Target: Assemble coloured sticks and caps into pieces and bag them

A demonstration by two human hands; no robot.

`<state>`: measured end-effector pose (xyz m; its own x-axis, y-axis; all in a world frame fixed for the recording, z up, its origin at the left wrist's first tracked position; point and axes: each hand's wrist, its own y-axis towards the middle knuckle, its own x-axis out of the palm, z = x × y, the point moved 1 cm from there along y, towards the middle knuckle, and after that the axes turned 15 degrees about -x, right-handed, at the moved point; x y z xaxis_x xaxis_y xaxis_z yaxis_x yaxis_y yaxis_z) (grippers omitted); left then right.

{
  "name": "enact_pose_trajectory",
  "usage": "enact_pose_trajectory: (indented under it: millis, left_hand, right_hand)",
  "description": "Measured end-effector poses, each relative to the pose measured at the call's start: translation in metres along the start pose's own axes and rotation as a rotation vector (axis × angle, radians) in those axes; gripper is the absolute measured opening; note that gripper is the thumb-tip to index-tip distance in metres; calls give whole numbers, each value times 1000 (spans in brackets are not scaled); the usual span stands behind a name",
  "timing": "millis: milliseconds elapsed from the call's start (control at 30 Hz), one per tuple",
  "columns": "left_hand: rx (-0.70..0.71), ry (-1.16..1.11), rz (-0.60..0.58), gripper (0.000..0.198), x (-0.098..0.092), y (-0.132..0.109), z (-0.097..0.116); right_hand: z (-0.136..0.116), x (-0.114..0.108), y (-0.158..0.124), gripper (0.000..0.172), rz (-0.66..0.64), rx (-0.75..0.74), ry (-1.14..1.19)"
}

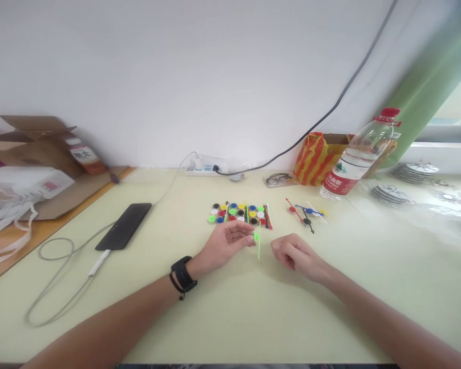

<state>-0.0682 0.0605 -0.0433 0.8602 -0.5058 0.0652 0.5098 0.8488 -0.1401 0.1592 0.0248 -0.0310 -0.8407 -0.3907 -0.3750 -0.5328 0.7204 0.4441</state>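
Note:
Between thumb and fingertips, my left hand [230,243] pinches a small spinner with a bright green arrow pointer [258,248], held upright just above the table. My right hand [297,256] is curled closed a short way to its right, apart from the spinner; whatever its fingers may hold is hidden. Behind my left hand sits a group of round coloured discs [233,206] in rows, with several loose pointers [268,216] lying at its right side. Farther right lie assembled spinners [306,212] with red, blue, yellow and black pointers.
A black phone [125,225] with a cable lies at the left. By the wall are a power strip [203,170], glasses [278,179], a striped bag [315,159] and a large water bottle [353,164]. Stacked discs [392,193] stand far right, a cardboard box [42,148] far left.

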Motion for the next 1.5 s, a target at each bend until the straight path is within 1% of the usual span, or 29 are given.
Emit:
enact_pose_trajectory:
  millis: [33, 67, 100, 133, 200, 233, 267, 300, 333, 367, 400, 433, 467, 500, 600, 633, 667, 733, 933, 1033, 1267, 1333, 1367, 1400, 1433, 1467, 1500]
  left_hand:
    - [4, 0, 4, 29, 0, 0, 0]
    - [5, -1, 1, 29, 0, 0, 0]
    - [5, -3, -5, 29, 0, 0, 1]
    - [3, -4, -13, 29, 1, -1, 1]
    - [-5, 2, -26, 29, 1, -1, 2]
    - [-8, 5, -27, 29, 2, -2, 2]
    - [-10, 8, -27, 29, 2, -2, 3]
    - [-12, 9, -24, 29, 2, -2, 3]
    - [-12, 10, -18, 29, 2, -2, 3]
    - [-13, 8, -11, 30, 2, -3, 4]
    - [-13, 6, -6, 30, 2, -3, 4]
    - [-13, 2, -4, 30, 2, -3, 5]
    - [-14, -1, -4, 31, 3, -3, 6]
    - [-15, -3, -5, 31, 3, -3, 6]
    - [-12, 5, -11, 32, 4, -3, 7]
    - [-12, 9, -15, 31, 5, -3, 8]
    - [-9, 13, -20, 31, 5, -3, 8]
    - [-3, 20, -28, 31, 6, -4, 7]
    - [15, 34, -64, 31, 6, -4, 6]
    - [12, 18, -65, 31, 6, -3, 5]
    - [-54, -8, -47, 31, 4, -3, 7]
    - [-54, -7, -46, 31, 4, -4, 8]
    - [-50, -11, -48, 31, 4, -4, 9]
    - [-45, -15, -53, 30, 4, -4, 9]
    - [-41, -21, -56, 30, 4, -4, 9]
    - [-39, -26, -60, 30, 4, -4, 9]
    - [-37, -29, -62, 30, 4, -4, 9]
  right_hand:
    - [-1, 0, 0, 52, -29, 7, 9]
    - [-2, 0, 0, 44, -7, 7, -7]
    - [-3, 1, 0, 30, 46, -4, -42]
    - [-3, 2, 0, 19, 101, -19, -76]
    - [-1, 4, -2, 50, 191, -53, -116]
    - [0, 5, -2, 58, 219, -64, -131]
    - [2, 4, -3, 56, 226, -59, -145]
    - [3, 3, -3, 45, 205, -38, -157]
    - [4, 2, -3, 34, 154, -4, -162]
    - [5, 1, -3, 40, 85, 36, -159]
    - [4, -1, -3, 54, 16, 71, -150]
    - [3, -2, -2, 62, -34, 91, -140]
    - [1, -3, -1, 64, -48, 93, -133]
    - [-1, -3, -1, 59, -28, 83, -128]
    - [-4, -1, 1, 26, 117, 36, -94]
    - [-4, 1, 1, 19, 158, 26, -74]
    - [-3, 3, 1, 17, 186, 17, -55]
    - [1, 8, 1, 19, 203, 0, -38]
    - [6, 16, 2, 17, 175, -14, -114]
    - [5, 14, 0, 27, 155, -56, -178]
    - [9, 4, -7, 70, 160, -159, -410]
    - [10, 4, -8, 81, 158, -195, -418]
    - [10, 3, -8, 83, 165, -206, -407]
    - [10, 3, -8, 81, 180, -209, -393]
    - [8, 2, -8, 72, 198, -204, -380]
    - [7, 1, -7, 56, 192, -192, -366]
    - [5, 0, -6, 34, 151, -172, -343]
